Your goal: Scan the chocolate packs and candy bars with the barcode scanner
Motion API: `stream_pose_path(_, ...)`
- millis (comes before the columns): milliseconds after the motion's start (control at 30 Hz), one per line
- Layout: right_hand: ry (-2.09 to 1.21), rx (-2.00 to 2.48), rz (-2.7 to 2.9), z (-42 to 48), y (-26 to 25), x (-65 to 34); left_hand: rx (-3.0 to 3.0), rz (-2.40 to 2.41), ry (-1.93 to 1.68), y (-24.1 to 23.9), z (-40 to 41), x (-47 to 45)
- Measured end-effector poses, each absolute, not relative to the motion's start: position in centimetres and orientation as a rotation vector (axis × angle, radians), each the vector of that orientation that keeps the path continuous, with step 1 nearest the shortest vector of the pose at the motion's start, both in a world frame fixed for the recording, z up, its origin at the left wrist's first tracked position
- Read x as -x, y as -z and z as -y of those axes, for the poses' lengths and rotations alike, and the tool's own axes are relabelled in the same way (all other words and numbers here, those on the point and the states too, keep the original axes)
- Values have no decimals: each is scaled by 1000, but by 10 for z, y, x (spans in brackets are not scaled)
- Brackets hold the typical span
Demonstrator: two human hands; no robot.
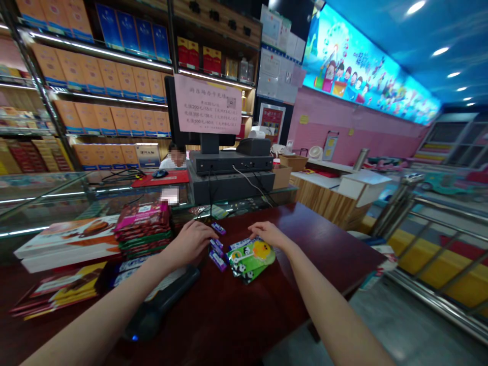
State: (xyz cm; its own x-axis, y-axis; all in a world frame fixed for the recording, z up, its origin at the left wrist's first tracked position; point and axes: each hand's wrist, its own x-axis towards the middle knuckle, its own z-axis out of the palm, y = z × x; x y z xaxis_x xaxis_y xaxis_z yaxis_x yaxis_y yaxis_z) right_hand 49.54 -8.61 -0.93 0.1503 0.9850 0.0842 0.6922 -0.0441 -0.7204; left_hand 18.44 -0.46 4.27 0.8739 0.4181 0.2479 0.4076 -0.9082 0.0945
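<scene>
My left hand (pixel 192 242) rests on a dark red wooden counter (pixel 290 284), fingers curled over small purple wrapped packets (pixel 217 252); one more purple packet (pixel 218 228) lies just beyond it. My right hand (pixel 269 235) lies palm down with fingers bent on the far edge of a pile of green snack bags (pixel 249 259) printed with pandas and a yellow round figure. What either hand grips, if anything, is hidden under the fingers.
Stacked pink and green snack packs (pixel 143 229) and flat boxes (pixel 64 244) sit left. A black handheld scanner (pixel 160 305) lies by my left forearm. A register with monitor (pixel 224 168) stands behind; a seated person is beyond it. Metal railings (pixel 430 229) stand right.
</scene>
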Motion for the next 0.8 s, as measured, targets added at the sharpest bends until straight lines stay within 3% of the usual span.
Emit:
stream_pose_path(300,-566,1793,1550,102,17,-485,-2941,-513,-83,-36,35,-226)
stream_pose_path(600,-527,1825,1605,113,14,-479,-2833,-453,-6,-31,39,-225)
stream_pose_path(800,-711,1738,1565,111,20,-491,-2802,-513,-20,-20,35,-225)
